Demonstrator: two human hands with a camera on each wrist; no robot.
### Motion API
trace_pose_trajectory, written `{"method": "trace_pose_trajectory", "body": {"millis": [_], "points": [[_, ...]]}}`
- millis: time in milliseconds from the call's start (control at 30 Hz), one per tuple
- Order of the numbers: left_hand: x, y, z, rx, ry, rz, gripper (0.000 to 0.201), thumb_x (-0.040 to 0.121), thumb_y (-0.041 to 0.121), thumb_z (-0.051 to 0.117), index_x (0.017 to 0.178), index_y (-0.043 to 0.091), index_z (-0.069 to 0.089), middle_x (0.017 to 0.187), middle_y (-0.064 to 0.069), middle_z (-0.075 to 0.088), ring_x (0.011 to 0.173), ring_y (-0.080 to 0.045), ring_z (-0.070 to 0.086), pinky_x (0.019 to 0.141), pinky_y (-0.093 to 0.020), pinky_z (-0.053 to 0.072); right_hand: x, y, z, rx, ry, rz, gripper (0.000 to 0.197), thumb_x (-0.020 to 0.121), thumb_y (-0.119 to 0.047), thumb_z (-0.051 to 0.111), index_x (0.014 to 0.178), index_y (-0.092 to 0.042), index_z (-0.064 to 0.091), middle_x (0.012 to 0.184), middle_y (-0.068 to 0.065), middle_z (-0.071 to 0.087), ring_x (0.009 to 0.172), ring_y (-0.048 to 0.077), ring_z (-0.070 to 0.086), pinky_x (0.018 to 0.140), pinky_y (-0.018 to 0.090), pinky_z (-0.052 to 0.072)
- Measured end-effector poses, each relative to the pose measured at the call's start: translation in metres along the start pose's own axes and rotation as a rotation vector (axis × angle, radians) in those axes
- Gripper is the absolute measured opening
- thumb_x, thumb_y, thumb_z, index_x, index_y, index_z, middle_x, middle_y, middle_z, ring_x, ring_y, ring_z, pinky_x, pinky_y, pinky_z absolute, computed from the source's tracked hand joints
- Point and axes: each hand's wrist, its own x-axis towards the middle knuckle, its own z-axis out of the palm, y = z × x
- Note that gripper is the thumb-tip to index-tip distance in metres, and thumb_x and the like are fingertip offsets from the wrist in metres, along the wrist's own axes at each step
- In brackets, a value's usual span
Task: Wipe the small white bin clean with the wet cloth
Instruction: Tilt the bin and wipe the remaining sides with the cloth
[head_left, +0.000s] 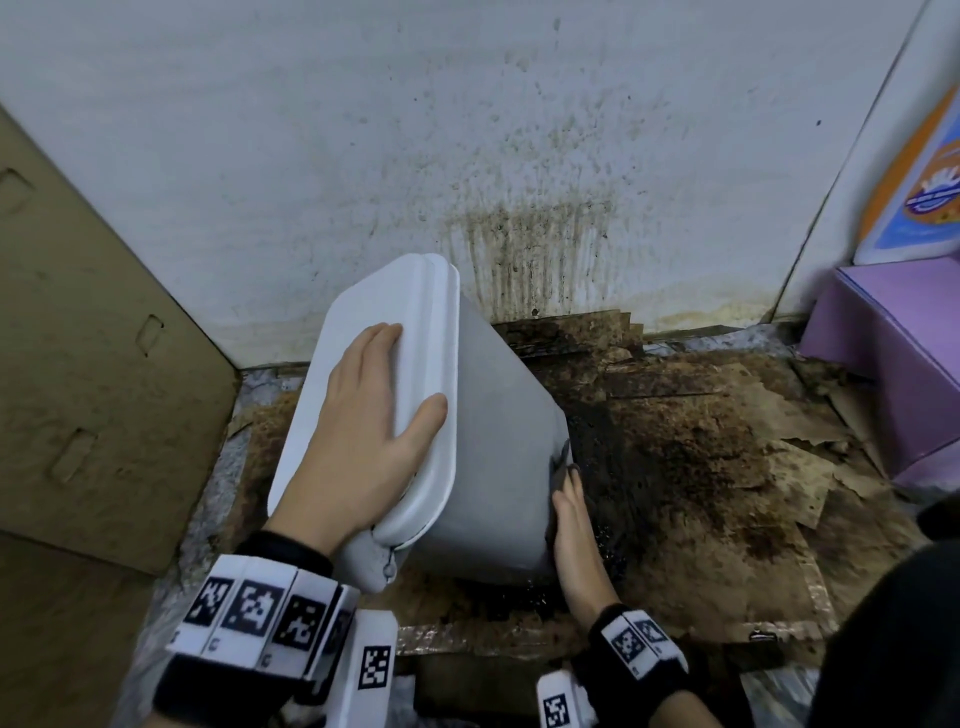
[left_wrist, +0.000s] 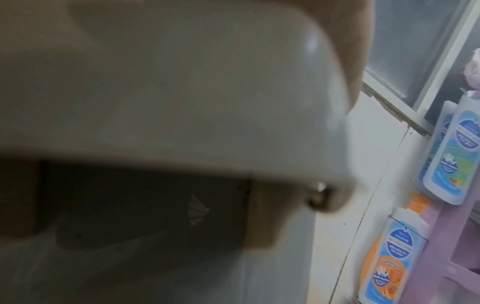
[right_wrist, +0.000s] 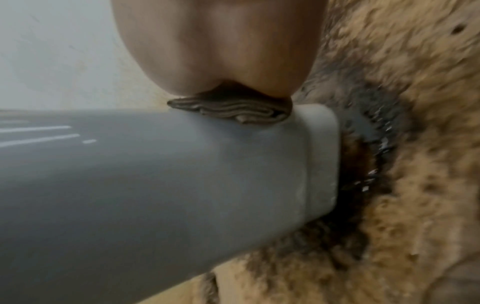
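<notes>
- Small white bin (head_left: 488, 441): tilted over on soiled cardboard floor covering (head_left: 727, 467), lid end up and to the left, base end down at the wet dark patch (head_left: 649, 457), close to stained wall (head_left: 519, 156).
- L hand (head_left: 363, 431): laid flat on bin lid (head_left: 332, 364), fingers (head_left: 384, 338) straight and spread, thumb reaching lid's right edge; presses, no curl round anything.
- R hand (head_left: 571, 519): along bin's lower right side near base, pressing dark wet cloth (right_wrist: 233, 111) onto grey side wall; cloth bunched in folds under palm. Fingers hidden behind cloth and bin – cannot tell whether curled or flat.
- Wall: brown splatter and run marks directly behind bin.
- Surrounds: cardboard sheet (head_left: 78, 338) leaning at left; purple box (head_left: 893, 353) at right; hand-wash bottles (left_wrist: 389, 257) beside purple shelf unit, left wrist view.
- Both wrists carry marker bands (head_left: 260, 613).
</notes>
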Motion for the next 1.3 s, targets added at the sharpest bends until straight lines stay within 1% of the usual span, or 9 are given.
{"method": "trace_pose_trajectory", "body": {"millis": [100, 200, 367, 533, 667, 833, 1067, 1233, 1300], "points": [[0.001, 0.004, 0.002, 0.015, -0.005, -0.001, 0.084, 0.089, 0.061, 0.037, 0.16, 0.022, 0.018, 0.166, 0.006, 0.018, 0.151, -0.011, 0.016, 0.12, -0.027, 0.012, -0.007, -0.031, 0.016, 0.07, 0.011, -0.046, 0.047, 0.112, -0.034, 0.028, 0.157, -0.043, 0.017, 0.17, -0.021, 0.014, 0.151, -0.006, 0.016, 0.129, 0.032, 0.012], [0.002, 0.003, 0.003, 0.017, -0.006, 0.001, 0.085, 0.088, 0.062, 0.036, 0.16, 0.021, 0.018, 0.166, 0.005, 0.018, 0.152, -0.011, 0.015, 0.121, -0.028, 0.012, -0.028, -0.074, 0.038, 0.179, -0.051, -0.192, 0.044, 0.105, -0.048, 0.027, 0.146, -0.063, 0.026, 0.165, -0.034, 0.018, 0.152, -0.011, 0.016, 0.131, 0.04, 0.015], [0.001, 0.001, 0.003, 0.002, -0.003, -0.008, 0.084, 0.088, 0.06, 0.037, 0.16, 0.02, 0.017, 0.166, 0.004, 0.018, 0.152, -0.01, 0.014, 0.121, -0.026, 0.01, -0.064, -0.119, 0.058, 0.063, -0.18, -0.465, 0.053, 0.111, -0.038, 0.016, 0.137, -0.084, 0.013, 0.165, -0.038, 0.009, 0.154, -0.01, 0.005, 0.13, 0.041, 0.008], [0.001, -0.003, 0.0, 0.0, 0.002, -0.011, 0.083, 0.089, 0.059, 0.039, 0.16, 0.019, 0.019, 0.166, 0.004, 0.02, 0.152, -0.01, 0.015, 0.119, -0.024, 0.01, -0.047, -0.075, 0.044, -0.137, -0.046, -0.54, 0.049, 0.112, -0.033, 0.024, 0.154, -0.056, 0.019, 0.169, -0.026, 0.014, 0.157, -0.002, 0.011, 0.128, 0.034, 0.012], [-0.001, -0.006, -0.002, -0.016, 0.001, -0.022, 0.084, 0.088, 0.061, 0.039, 0.16, 0.021, 0.02, 0.165, 0.005, 0.021, 0.151, -0.008, 0.016, 0.119, -0.024, 0.011, -0.018, -0.01, 0.017, -0.125, 0.039, -0.237, 0.039, 0.113, -0.038, 0.027, 0.148, -0.053, 0.022, 0.168, -0.023, 0.014, 0.151, -0.012, 0.011, 0.131, 0.036, 0.01], [0.001, 0.001, 0.001, -0.016, -0.007, -0.009, 0.089, 0.084, 0.065, 0.035, 0.159, 0.021, 0.02, 0.165, 0.005, 0.021, 0.152, -0.011, 0.016, 0.122, -0.029, 0.014, -0.007, 0.028, 0.001, -0.073, 0.117, 0.007, 0.049, 0.112, -0.037, 0.033, 0.16, -0.033, 0.024, 0.171, -0.011, 0.018, 0.157, 0.007, 0.013, 0.129, 0.033, 0.008], [0.002, 0.011, 0.004, 0.01, -0.01, 0.001, 0.088, 0.085, 0.063, 0.035, 0.16, 0.02, 0.019, 0.166, 0.004, 0.019, 0.152, -0.012, 0.015, 0.124, -0.034, 0.015, -0.013, 0.002, 0.013, -0.024, 0.309, -0.055, 0.046, 0.111, -0.031, 0.038, 0.156, -0.023, 0.044, 0.157, -0.002, 0.049, 0.145, 0.016, 0.043, 0.123, 0.043, 0.033], [0.003, 0.021, 0.009, 0.032, -0.018, 0.007, 0.087, 0.087, 0.062, 0.035, 0.16, 0.02, 0.017, 0.167, 0.005, 0.016, 0.153, -0.01, 0.011, 0.121, -0.028, 0.011, -0.032, -0.065, 0.021, 0.086, 0.284, -0.223, 0.038, 0.112, -0.026, 0.037, 0.146, -0.028, 0.053, 0.134, -0.015, 0.063, 0.123, -0.007, 0.057, 0.103, 0.014, 0.047], [0.004, 0.026, 0.011, 0.045, -0.022, 0.004, 0.085, 0.089, 0.06, 0.037, 0.161, 0.02, 0.016, 0.167, 0.005, 0.014, 0.153, -0.009, 0.01, 0.122, -0.029, 0.01, -0.037, -0.094, 0.018, 0.189, 0.213, -0.29, 0.036, 0.112, -0.025, 0.038, 0.143, -0.031, 0.055, 0.132, -0.021, 0.065, 0.123, -0.008, 0.058, 0.106, 0.02, 0.048]]}}
